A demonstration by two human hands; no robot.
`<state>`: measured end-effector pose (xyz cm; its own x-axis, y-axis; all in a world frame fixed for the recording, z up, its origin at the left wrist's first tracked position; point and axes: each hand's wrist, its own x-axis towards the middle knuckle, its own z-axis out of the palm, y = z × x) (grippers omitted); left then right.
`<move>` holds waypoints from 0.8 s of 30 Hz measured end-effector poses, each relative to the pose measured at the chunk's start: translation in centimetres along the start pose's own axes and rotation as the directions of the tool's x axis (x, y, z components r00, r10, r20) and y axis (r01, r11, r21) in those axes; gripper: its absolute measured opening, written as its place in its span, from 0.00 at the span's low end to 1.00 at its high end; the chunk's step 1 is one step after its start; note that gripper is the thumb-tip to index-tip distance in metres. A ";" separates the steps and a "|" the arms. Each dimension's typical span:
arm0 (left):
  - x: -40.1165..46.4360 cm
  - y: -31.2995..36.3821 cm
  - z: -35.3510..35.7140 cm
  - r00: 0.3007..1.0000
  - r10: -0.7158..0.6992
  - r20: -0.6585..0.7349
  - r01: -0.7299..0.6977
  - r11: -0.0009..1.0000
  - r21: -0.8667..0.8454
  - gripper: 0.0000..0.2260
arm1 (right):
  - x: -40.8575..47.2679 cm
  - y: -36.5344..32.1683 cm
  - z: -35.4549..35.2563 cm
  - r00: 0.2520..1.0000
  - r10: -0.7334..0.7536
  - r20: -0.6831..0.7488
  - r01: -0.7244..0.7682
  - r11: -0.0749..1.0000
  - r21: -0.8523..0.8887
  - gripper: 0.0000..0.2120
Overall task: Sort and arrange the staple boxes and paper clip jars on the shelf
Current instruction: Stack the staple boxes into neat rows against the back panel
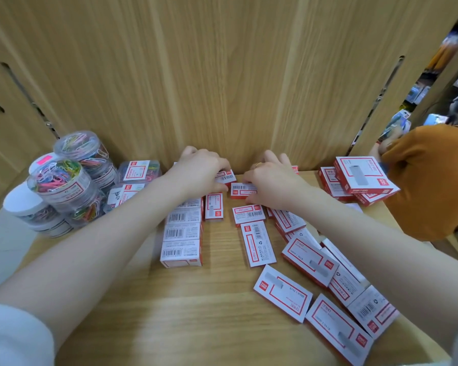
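**Both hands way at the back of the shelf, boxes everywhere**

So the left hand (201, 167) was reaching to the back of the wooden shelf (196, 313), fingers curled down over a small staple box (226, 177) with its barcode facing up. Looked like a grasp on it, though the fingertips were hidden. The right hand (271, 180), ring on one finger, was pressed onto another small box (242, 190) just beside the first one, fingers bent over its right end.

Under the left forearm there was a neat column of boxes (181, 233), barcodes up, running front to back. The right side was a mess: loose staple boxes (310, 257) scattered and overlapping at all angles toward the front edge. A few bigger boxes (362, 178) were stacked at the back right corner.

The paper clip jars (64, 186) were clustered on the left, clear tubs full of coloured clips, some stacked, some lying on their side. Someone in an orange shirt (428, 180) stood off to the right.
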<state>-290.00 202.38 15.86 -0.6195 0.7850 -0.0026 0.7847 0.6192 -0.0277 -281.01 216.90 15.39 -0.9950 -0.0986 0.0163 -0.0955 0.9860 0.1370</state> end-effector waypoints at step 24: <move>1.8 0.6 -0.9 0.998 -0.064 0.003 0.059 0.905 -0.421 0.16 | -1.7 4.4 -1.4 0.932 0.283 0.225 -0.267 0.118 0.957 0.12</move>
<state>-290.59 204.18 16.70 -0.6682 0.7440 -0.0036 0.6823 0.6147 0.3957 -279.67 221.26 17.37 -0.9613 0.2178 -0.1687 0.2257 0.2712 -0.9357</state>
